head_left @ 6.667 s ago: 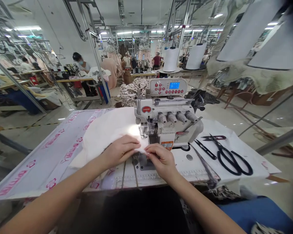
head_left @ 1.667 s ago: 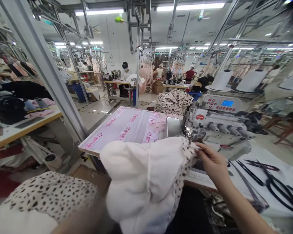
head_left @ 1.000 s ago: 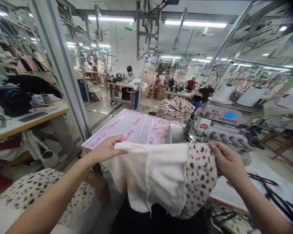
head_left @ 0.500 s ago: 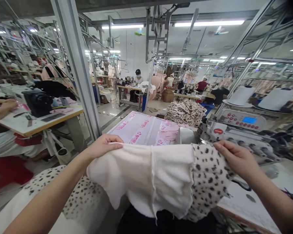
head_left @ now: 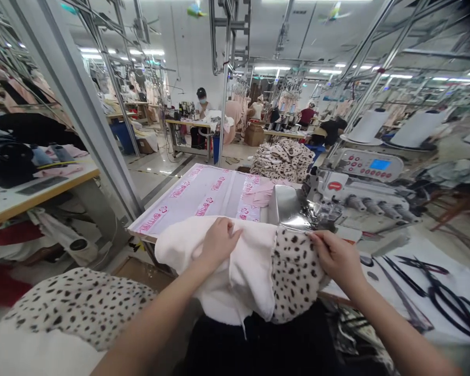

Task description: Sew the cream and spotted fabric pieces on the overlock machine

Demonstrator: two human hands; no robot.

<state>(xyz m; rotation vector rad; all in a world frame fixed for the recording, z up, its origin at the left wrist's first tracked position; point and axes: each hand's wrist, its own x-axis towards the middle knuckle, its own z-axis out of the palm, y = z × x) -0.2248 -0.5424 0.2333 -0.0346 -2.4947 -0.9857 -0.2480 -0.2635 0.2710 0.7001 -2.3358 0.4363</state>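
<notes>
A fleece garment piece (head_left: 254, 258), plain white with a black-spotted section joined along a seam at its right end, hangs in front of me over my lap. My left hand (head_left: 219, 243) grips its white part near the top edge, fingers curled into the cloth and the thumb showing. At the upper corner of the spotted section, my right hand (head_left: 337, 258) pinches the edge between thumb and fingers. Just beyond the right hand is the sewing machine (head_left: 332, 203) with its shiny metal cover (head_left: 292, 206). The lower folds hide part of the cloth's edge.
Black scissors (head_left: 434, 282) lie on the white table at right. Thread cones (head_left: 370, 125) stand above the control panel (head_left: 370, 163). A lilac printed board (head_left: 203, 190) extends ahead, with a spotted fabric pile (head_left: 282, 159) behind. More spotted fleece (head_left: 82, 297) lies at lower left. A metal post (head_left: 74, 104) rises at left.
My left hand has moved right along the cloth, from its far left end to nearer the middle. The right hand keeps its pinch. The view has turned left-to-right and tilted down, showing the scissors.
</notes>
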